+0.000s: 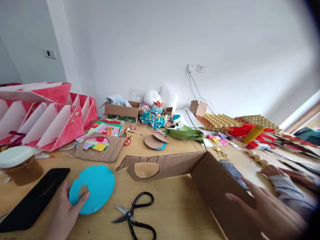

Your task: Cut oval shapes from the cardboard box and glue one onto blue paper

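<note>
Scissors [133, 215] lie nearest the camera on the table [172, 203], blades parted, between the two hands. To their left, a blue disc [93, 188] lies flat on the wood and is pinned at its near edge by the left hand [65, 213], thumb on top, the other fingers hidden below the wrist, so their spread cannot be told. A black phone [32, 200] lies just beside that hand. The right hand [267, 213] is laid open against a bent cardboard sheet [200, 173], fingers spread and blurred by motion; a round flap is seen cut into the sheet's far panel. Another person's hand [272, 171] rests on the table just past the sheet.

Several risks are judged likely. The disc could be creased if pressed harder near its notch. The open blades could be brushed should either hand be swept inward. The sheet could be pushed over onto the other person's hand, or into the jar [21, 165] if swung left.
</note>
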`<act>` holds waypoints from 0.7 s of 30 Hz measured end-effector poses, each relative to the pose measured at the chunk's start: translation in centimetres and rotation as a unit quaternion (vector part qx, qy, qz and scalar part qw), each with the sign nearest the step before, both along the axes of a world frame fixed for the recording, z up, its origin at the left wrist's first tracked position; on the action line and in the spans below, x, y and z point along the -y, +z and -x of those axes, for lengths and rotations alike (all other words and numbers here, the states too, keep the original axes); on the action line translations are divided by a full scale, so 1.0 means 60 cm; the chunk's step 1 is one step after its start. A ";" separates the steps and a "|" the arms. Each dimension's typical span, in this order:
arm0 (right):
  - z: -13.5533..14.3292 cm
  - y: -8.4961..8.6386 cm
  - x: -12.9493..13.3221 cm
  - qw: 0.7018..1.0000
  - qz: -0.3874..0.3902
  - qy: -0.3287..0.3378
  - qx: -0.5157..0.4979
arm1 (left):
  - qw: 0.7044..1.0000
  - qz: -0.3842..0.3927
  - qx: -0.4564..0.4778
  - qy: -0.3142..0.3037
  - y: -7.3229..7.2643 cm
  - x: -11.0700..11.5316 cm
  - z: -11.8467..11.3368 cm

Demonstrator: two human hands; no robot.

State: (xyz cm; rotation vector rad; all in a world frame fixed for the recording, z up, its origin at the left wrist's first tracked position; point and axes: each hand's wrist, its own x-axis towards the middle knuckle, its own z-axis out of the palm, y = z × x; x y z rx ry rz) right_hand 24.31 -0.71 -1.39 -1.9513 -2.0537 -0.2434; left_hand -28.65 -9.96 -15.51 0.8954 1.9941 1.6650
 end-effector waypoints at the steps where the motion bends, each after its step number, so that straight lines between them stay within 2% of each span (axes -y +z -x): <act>1: -0.015 -0.011 -0.005 0.999 0.038 -0.011 -0.016 | 0.998 0.018 -0.061 0.009 -0.003 -0.001 0.001; 4: -0.036 -0.030 -0.013 0.992 0.104 -0.024 -0.072 | 0.963 0.064 -0.261 0.036 0.006 0.000 -0.005; 7: -0.033 -0.022 -0.013 0.985 0.132 -0.002 -0.111 | 0.926 0.030 -0.377 0.018 0.031 -0.011 -0.026; 10: -0.020 -0.004 -0.010 0.982 0.120 0.016 -0.145 | 0.918 -0.018 -0.387 -0.083 0.071 -0.039 -0.067; 13: -0.001 0.010 -0.005 0.983 0.052 0.010 -0.178 | 0.916 -0.031 -0.318 -0.242 0.123 -0.070 -0.124; 15: 0.017 0.018 -0.001 0.978 0.021 0.002 -0.207 | 0.898 -0.100 -0.270 -0.332 0.159 -0.085 -0.166; 18: 0.058 0.031 0.000 0.957 0.005 -0.022 -0.291 | 0.839 -0.187 -0.246 -0.447 0.199 -0.094 -0.239; 21: 0.106 0.041 -0.007 0.898 0.010 0.022 -0.440 | 0.774 -0.177 -0.312 -0.523 0.221 -0.096 -0.313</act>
